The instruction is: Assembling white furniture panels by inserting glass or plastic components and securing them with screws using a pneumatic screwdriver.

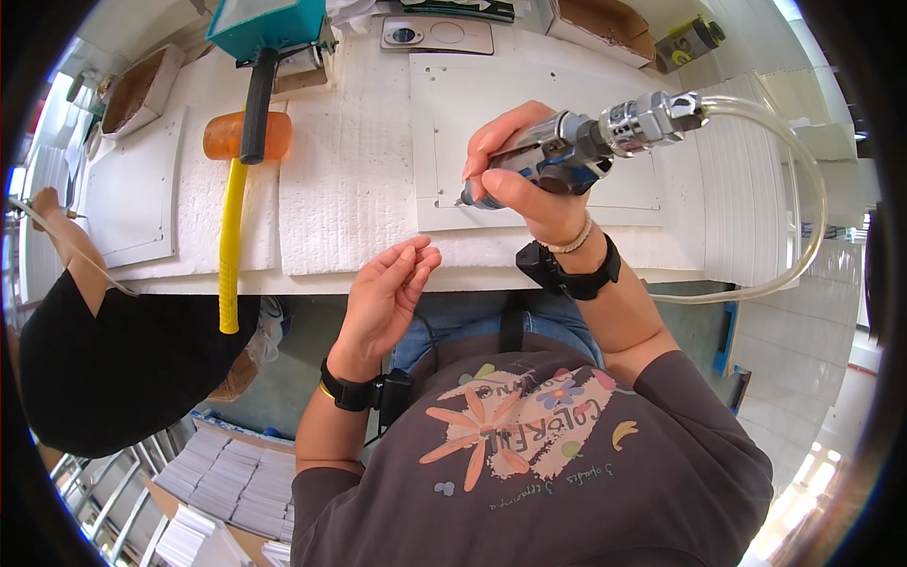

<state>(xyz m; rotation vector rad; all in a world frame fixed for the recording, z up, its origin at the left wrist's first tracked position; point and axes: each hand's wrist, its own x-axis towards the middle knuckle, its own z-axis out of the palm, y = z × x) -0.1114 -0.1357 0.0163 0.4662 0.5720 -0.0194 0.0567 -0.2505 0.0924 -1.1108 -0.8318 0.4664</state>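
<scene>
My right hand (pixel 529 175) grips a silver pneumatic tool, apparently an air screwdriver (pixel 567 142), from above. The tool lies tilted, its narrow tip at the near left part of a flat white panel (pixel 453 132). A clear hose (pixel 818 189) runs from its back end and loops down on the right. Small dark fasteners or holes dot the panel along its edges. Over the near edge of the bench, my left hand (pixel 383 293) is held palm inward, thumb and curled fingers drawn together. Whatever it may hold is too small to see.
An orange mallet (pixel 222 137) with a yellow handle lies left, below a teal bin (pixel 269 28). Open boxes (pixel 605 33), a bottle (pixel 690 45) and a phone-like slab (pixel 437 35) line the back. A co-worker's arm (pixel 71 241) reaches toward another white panel (pixel 137 194). Stacked white pieces (pixel 227 477) sit lower left.
</scene>
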